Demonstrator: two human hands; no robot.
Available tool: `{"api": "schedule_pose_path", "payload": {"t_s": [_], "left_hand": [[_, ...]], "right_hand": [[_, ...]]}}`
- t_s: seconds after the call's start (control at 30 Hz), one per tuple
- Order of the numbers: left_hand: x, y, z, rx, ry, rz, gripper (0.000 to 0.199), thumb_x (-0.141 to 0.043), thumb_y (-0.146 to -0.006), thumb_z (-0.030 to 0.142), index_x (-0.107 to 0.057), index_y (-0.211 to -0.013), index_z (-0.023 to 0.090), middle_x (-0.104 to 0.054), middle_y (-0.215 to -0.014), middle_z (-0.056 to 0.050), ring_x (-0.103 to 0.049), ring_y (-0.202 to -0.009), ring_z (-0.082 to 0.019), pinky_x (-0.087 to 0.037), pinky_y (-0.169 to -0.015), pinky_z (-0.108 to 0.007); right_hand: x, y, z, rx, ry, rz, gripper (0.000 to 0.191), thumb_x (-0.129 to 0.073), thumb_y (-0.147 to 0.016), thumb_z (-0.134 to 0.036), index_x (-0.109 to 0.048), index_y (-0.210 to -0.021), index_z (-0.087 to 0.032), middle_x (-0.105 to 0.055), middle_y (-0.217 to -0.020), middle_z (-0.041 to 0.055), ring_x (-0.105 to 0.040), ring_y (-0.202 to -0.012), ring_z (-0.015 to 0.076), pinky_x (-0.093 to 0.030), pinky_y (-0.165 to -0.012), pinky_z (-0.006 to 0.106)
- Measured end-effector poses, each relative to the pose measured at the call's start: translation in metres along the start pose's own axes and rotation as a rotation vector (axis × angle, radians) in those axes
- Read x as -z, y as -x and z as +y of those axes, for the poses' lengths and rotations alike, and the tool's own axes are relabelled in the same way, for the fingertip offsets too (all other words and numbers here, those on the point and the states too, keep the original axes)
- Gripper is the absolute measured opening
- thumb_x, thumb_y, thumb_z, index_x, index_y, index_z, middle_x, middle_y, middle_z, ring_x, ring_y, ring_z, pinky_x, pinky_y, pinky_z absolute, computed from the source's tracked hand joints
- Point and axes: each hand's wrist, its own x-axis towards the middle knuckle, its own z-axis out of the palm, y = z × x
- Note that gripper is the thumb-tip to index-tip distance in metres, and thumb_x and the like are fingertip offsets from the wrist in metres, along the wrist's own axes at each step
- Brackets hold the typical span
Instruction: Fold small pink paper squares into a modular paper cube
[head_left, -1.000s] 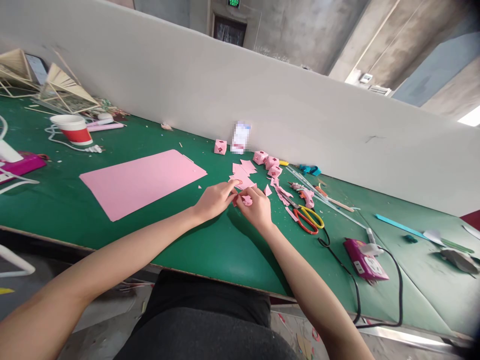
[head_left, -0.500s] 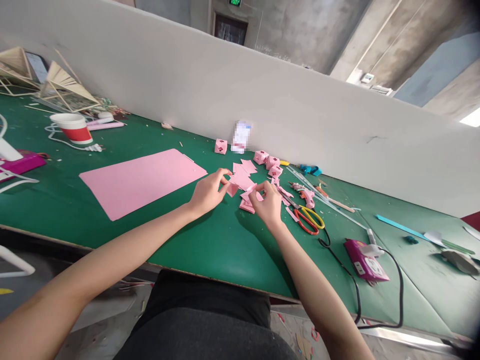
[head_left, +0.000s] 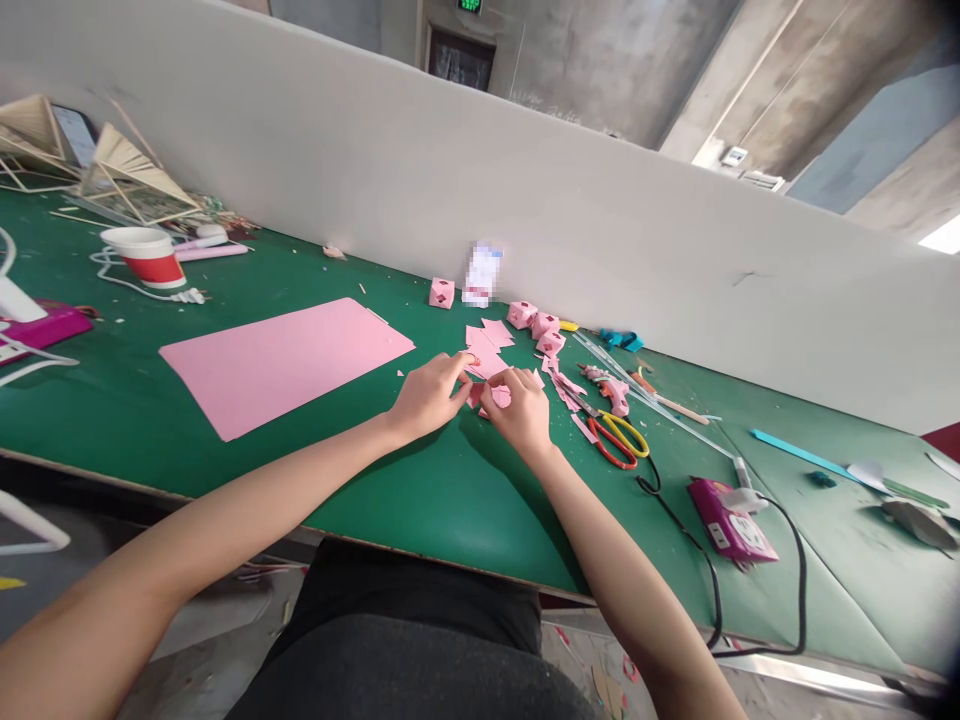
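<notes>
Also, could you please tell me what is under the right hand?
Pink paper pieces show beside the fingers of the right hand, and the green table shows nearer the body. Whatever lies directly below the palm is covered, so I cannot tell.

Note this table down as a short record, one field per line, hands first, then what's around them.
Left hand: left hand, fingers at a small pink piece
Right hand: right hand, fingertips at the same piece
Left side: pink sheet, flat; cup, red and white
Near partition: four folded pink shapes, one apart from three
Right side: scissors, red and yellow handles; glue gun; power strip
</notes>
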Motion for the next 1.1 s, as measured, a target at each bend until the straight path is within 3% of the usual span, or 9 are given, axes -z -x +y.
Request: {"api": "schedule_pose_path", "payload": {"t_s": [0.23, 0.37, 0.6, 0.83, 0.97, 1.1], "left_hand": [[-0.001, -0.002, -0.01, 0.025, 0.013, 0.014, 0.029, -0.06, -0.091, 0.015, -0.056, -0.119, 0.022, -0.071, -0.085, -0.001, -0.068, -0.089, -0.022, -0.049, -0.065, -0.028], [-0.002, -0.001, -0.011, 0.024, 0.052, 0.01, 0.03, -0.061, -0.091, 0.017, -0.055, -0.12, 0.022, -0.073, -0.089, -0.001, -0.068, -0.093, -0.022, -0.049, -0.067, -0.029], [-0.003, 0.0, -0.005, -0.014, 0.082, 0.012, 0.032, -0.061, -0.091, 0.015, -0.053, -0.121, 0.023, -0.074, -0.094, 0.0, -0.068, -0.095, -0.021, -0.05, -0.07, -0.028], [-0.006, -0.003, -0.001, 0.002, 0.046, -0.015, 0.033, -0.062, -0.087, 0.013, -0.056, -0.118, 0.022, -0.072, -0.085, 0.0, -0.067, -0.088, -0.021, -0.05, -0.067, -0.028], [-0.004, -0.008, -0.015, 0.039, 0.028, 0.04, 0.034, -0.057, -0.086, 0.009, -0.058, -0.117, 0.021, -0.072, -0.089, -0.002, -0.068, -0.09, -0.021, -0.052, -0.074, -0.03], [0.0, -0.012, -0.035, 0.161, 0.103, 0.111, 0.034, -0.058, -0.083, 0.008, -0.058, -0.115, 0.02, -0.07, -0.083, 0.0, -0.067, -0.08, -0.018, -0.053, -0.074, -0.03]], "right_hand": [[0.004, 0.0, 0.003, -0.074, -0.056, 0.018, 0.007, -0.055, -0.089, -0.026, -0.059, -0.084, -0.024, -0.069, -0.084, 0.0034, -0.062, -0.085, 0.0218, -0.048, -0.075, 0.033], [0.001, 0.001, 0.001, -0.01, -0.076, -0.042, 0.012, -0.055, -0.094, -0.03, -0.064, -0.094, -0.022, -0.073, -0.093, 0.005, -0.064, -0.09, 0.0219, -0.049, -0.077, 0.033], [-0.006, 0.004, 0.002, 0.046, -0.014, -0.055, 0.013, -0.059, -0.095, -0.029, -0.063, -0.084, -0.024, -0.073, -0.085, 0.0024, -0.063, -0.084, 0.0204, -0.047, -0.07, 0.03], [-0.009, 0.002, -0.001, 0.06, -0.003, -0.091, 0.016, -0.059, -0.093, -0.028, -0.055, -0.077, -0.024, -0.069, -0.08, 0.0015, -0.062, -0.078, 0.0198, -0.048, -0.07, 0.03], [-0.007, 0.001, 0.0, 0.006, -0.017, -0.059, 0.019, -0.058, -0.09, -0.028, -0.049, -0.074, -0.025, -0.064, -0.074, -0.0002, -0.059, -0.074, 0.0191, -0.048, -0.071, 0.031], [-0.003, 0.0, 0.003, -0.06, -0.034, -0.013, 0.021, -0.057, -0.09, -0.028, -0.045, -0.073, -0.025, -0.063, -0.074, -0.0002, -0.058, -0.073, 0.0185, -0.045, -0.068, 0.03]]}}
